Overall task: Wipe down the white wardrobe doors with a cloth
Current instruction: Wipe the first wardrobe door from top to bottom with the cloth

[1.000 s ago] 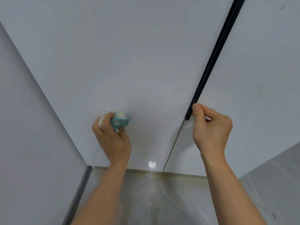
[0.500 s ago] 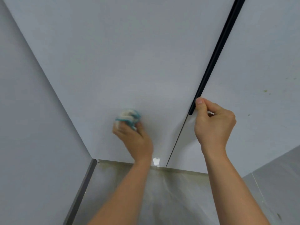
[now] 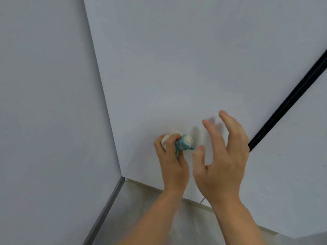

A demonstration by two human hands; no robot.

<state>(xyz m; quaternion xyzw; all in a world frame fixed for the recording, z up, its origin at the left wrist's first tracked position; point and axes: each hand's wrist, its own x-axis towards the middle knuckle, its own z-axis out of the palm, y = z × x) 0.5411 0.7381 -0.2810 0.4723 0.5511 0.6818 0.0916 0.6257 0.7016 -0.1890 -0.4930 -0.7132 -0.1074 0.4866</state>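
Cloth (image 3: 184, 141), white and teal, bunched up in left hand (image 3: 172, 160), fingers (image 3: 174, 138) curled tight round it and pressing it against white wardrobe door (image 3: 177, 68) low down, near floor (image 3: 159, 218). Just right of it, right hand (image 3: 223, 165) with fingers (image 3: 211, 133) spread apart and lightly bent, gripping nothing. Further right, black handle strip (image 3: 286, 103), clear of both hands.

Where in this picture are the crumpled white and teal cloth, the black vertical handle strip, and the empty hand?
crumpled white and teal cloth (image 3: 185, 142), head view, on its teal-edged bunch beside the fingers.
black vertical handle strip (image 3: 286, 105), head view, midway along the bar.
right hand (image 3: 223, 165), head view, on its back; fingers spread, holding nothing.
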